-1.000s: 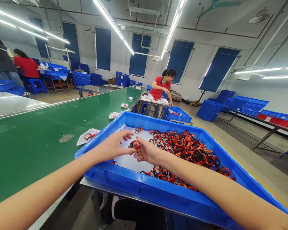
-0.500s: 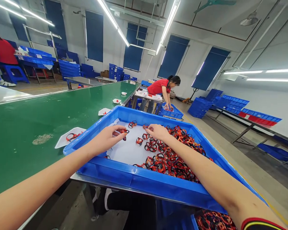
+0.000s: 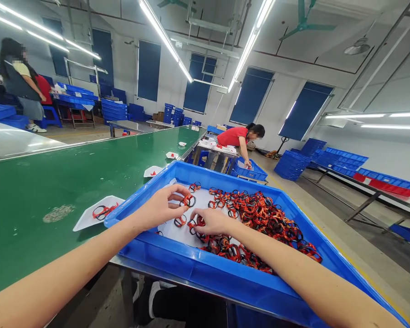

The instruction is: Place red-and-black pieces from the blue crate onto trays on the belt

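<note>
Several small red, orange and black ring-shaped pieces (image 3: 259, 209) lie heaped along the right of a blue plastic tray (image 3: 187, 264) lined with a white sheet. Over the tray's left part, my left hand (image 3: 164, 202) is pinched on one ring-shaped piece (image 3: 189, 201) between thumb and fingers. My right hand (image 3: 212, 222) reaches down beside it, thumb and fingers curled at another ring-shaped piece (image 3: 192, 226); whether it is gripped is hard to see. A loose piece (image 3: 180, 221) rests on the sheet below my left hand.
Left of the tray runs a green conveyor belt (image 3: 89, 173). On it, a white dish (image 3: 97, 214) holds a red piece, with smaller dishes farther back. A person in red (image 3: 234, 136) bends over another blue tray beyond mine. Someone stands far left (image 3: 18, 82).
My right hand has moved nearer and left, down to pieces close to my left hand. My left hand still pinches a piece, slightly farther right. The view has shifted, and a standing person appears far left.
</note>
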The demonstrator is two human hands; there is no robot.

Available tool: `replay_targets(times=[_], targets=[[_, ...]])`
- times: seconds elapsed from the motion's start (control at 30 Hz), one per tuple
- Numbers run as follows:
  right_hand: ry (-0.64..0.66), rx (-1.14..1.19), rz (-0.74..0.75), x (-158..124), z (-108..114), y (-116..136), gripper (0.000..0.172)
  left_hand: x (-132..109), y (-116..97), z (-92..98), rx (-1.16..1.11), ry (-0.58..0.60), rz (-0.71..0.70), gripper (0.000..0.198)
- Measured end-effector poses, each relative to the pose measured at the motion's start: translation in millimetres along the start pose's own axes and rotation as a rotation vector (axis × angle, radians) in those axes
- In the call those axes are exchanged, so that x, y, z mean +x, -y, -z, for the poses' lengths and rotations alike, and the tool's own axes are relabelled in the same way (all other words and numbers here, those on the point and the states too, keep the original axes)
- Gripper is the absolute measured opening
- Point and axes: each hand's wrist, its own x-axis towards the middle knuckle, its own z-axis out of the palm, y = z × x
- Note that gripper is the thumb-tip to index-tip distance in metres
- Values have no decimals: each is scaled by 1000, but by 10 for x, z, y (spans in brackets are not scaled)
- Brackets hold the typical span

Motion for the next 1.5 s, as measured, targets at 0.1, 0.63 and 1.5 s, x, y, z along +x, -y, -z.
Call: replay_targets(times=[0.1, 0.63, 1.5], targets=[[-2, 346, 22, 4, 46, -31, 33, -2, -10, 6, -3, -30, 0, 36], [53, 1347, -227, 48, 55, -72, 21, 37, 27, 28, -167, -203, 303, 33], [-35, 1107, -232, 127, -84, 119, 16, 349, 821, 1364, 212, -607, 539, 52]])
